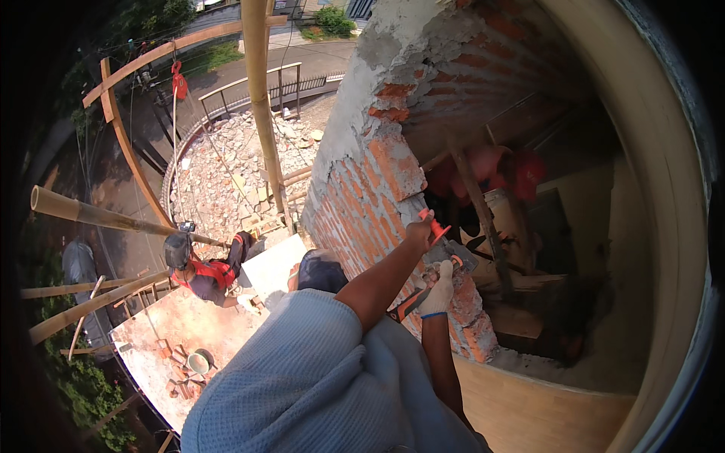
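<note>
Daylight is strong on the open side at left. The platform [147,325] glares, its surface washed out toward the left edge; the white board [273,264] by its upper right corner is nearly burned out. Rubble [226,155] is also bright. Beyond the brick wall's [349,208] broken edge, the room [596,219] sits in deep shadow, detail mostly lost. The left hand [419,229] reads dark, the right hand [437,295] pale in its glove. Fisheye distortion bows the wooden beam [170,57]; picture corners fall to black. Foliage at lower left is murky.
</note>
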`<state>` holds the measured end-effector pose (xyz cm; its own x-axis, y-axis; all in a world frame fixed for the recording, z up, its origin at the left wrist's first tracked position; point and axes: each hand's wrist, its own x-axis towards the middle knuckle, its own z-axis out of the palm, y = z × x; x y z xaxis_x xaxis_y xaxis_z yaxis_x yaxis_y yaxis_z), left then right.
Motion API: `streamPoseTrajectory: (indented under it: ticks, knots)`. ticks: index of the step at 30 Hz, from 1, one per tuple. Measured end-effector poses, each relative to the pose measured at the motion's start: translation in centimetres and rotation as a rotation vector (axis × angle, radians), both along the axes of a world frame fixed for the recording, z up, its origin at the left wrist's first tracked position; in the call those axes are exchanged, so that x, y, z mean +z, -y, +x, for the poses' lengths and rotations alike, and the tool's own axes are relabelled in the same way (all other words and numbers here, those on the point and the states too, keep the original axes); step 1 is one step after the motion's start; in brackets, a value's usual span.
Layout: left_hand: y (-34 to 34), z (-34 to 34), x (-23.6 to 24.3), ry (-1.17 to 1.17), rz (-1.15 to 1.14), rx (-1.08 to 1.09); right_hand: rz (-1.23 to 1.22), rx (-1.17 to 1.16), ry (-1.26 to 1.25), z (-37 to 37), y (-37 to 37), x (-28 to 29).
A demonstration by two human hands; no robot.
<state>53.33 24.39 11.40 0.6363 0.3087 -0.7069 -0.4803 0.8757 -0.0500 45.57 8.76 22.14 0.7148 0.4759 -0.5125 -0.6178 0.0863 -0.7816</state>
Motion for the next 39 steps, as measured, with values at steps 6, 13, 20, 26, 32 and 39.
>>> streamPoseTrajectory:
  ticks: [6, 13, 20, 26, 32, 39]
  knots:
    - [-0.1, -0.4, -0.2, 0.072, 0.029, -0.007, 0.294, -0.440, 0.047, 1.2, 0.5, 0.3]
    - [-0.7, 0.0, -1.4, 0.143, 0.009, -0.002, 0.085, -0.146, -0.107, 1.4, 0.2, -0.9]
    - [-0.6, -0.2, -1.6, 0.139, 0.015, 0.001, 0.115, -0.175, -0.017, 1.4, 0.6, -0.9]
    - [-0.5, 0.0, -0.8, 0.142, 0.039, 0.090, 0.041, -0.322, -0.005, 1.8, 0.6, -0.7]
    - [-0.4, -1.0, -0.6, 0.135, 0.095, -0.026, -0.032, -0.088, -0.011, 2.3, 0.4, -1.3]
    - [-0.7, -0.6, -0.5, 0.117, 0.083, -0.006, 0.032, -0.278, -0.023, 2.2, 1.3, -0.9]
